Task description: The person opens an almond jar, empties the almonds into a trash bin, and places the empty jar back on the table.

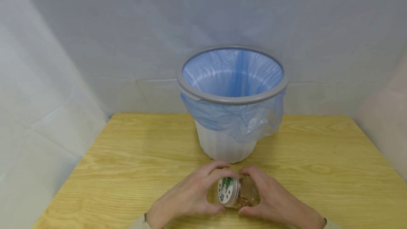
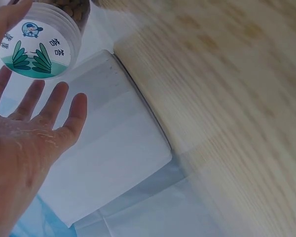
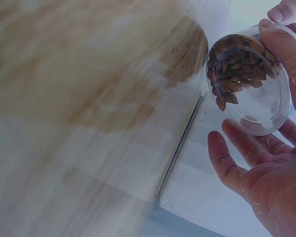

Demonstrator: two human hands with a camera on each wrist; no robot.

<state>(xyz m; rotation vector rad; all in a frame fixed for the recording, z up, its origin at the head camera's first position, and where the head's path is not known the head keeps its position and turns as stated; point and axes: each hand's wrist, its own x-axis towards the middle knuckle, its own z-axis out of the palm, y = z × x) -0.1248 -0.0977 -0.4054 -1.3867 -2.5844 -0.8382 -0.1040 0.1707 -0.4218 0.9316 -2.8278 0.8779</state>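
A clear plastic jar point(image 1: 246, 196) of brown almonds point(image 3: 239, 69) lies tilted on its side between both hands, close over the table. Its round lid point(image 2: 39, 44), white with green leaf drawings, faces left. My left hand point(image 1: 192, 192) curls its thumb and index finger round the lid's rim, while the other fingers spread loosely beside it. With thumb and fingers round the body near the base, my right hand point(image 1: 275, 197) holds the jar. The right thumb point(image 3: 278, 42) lies along its side. The almonds have slid to one side of the jar.
Just beyond the hands stands a white ribbed waste bin point(image 1: 219, 146) with a grey rim ring and a blue bag point(image 1: 235, 116) folded over it. A wooden table point(image 1: 143, 158) carries everything. Pale sheeting point(image 1: 127, 45) hangs behind and at both sides.
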